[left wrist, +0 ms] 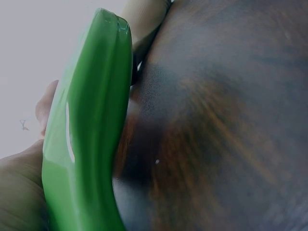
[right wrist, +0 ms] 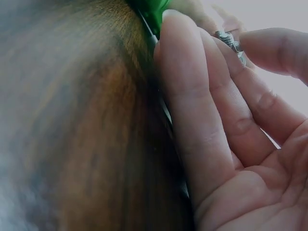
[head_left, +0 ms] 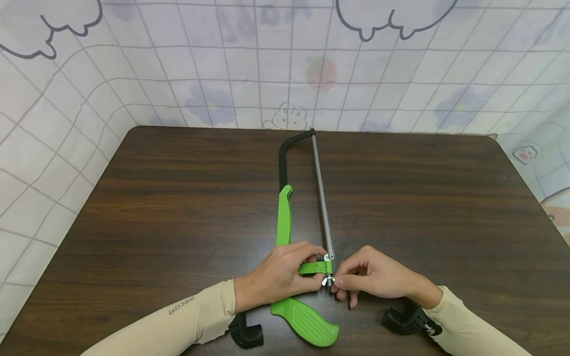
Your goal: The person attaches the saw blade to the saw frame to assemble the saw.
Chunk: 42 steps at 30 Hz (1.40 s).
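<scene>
A hacksaw with a green handle (head_left: pixel 307 324) and a black front frame (head_left: pixel 283 165) lies on the table, its grey blade (head_left: pixel 321 198) to the right. My left hand (head_left: pixel 285 269) reaches across the frame and grips it around the short green arm (head_left: pixel 313 267) at the blade's near end. At that arm's tip is a silver wing nut (head_left: pixel 328 281) on a threaded bolt. The thumb and index finger of my right hand (head_left: pixel 378 274) pinch the wing nut from the right. In the right wrist view, the metal thread (right wrist: pixel 225 36) shows beside the fingertips. Green plastic (left wrist: pixel 89 125) fills much of the left wrist view.
The dark wood table (head_left: pixel 178 198) extends around the saw. Behind it hangs a white gridded cloth (head_left: pixel 249 64) with printed figures, which also covers the left and right sides. Black wrist mounts (head_left: pixel 246 333) sit under both sleeves, close to the tabletop.
</scene>
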Each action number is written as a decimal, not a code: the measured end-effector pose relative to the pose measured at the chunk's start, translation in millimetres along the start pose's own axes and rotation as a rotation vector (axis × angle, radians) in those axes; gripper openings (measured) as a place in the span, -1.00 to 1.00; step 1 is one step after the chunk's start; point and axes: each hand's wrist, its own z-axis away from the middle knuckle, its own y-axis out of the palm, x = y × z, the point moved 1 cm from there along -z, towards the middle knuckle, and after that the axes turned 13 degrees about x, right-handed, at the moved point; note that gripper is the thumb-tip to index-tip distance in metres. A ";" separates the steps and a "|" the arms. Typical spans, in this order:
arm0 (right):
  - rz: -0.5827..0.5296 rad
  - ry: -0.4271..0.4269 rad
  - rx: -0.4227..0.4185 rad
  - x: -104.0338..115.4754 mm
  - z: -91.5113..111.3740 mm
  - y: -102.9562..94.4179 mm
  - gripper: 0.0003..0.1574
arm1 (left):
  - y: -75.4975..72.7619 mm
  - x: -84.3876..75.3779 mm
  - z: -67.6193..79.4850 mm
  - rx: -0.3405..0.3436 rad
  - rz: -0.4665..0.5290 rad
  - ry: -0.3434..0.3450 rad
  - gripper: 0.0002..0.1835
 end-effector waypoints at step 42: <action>-0.090 0.206 -0.363 13.7 -17.6 -9.4 -0.58 | 0.5 0.2 -0.5 0.003 -0.040 -0.012 -0.70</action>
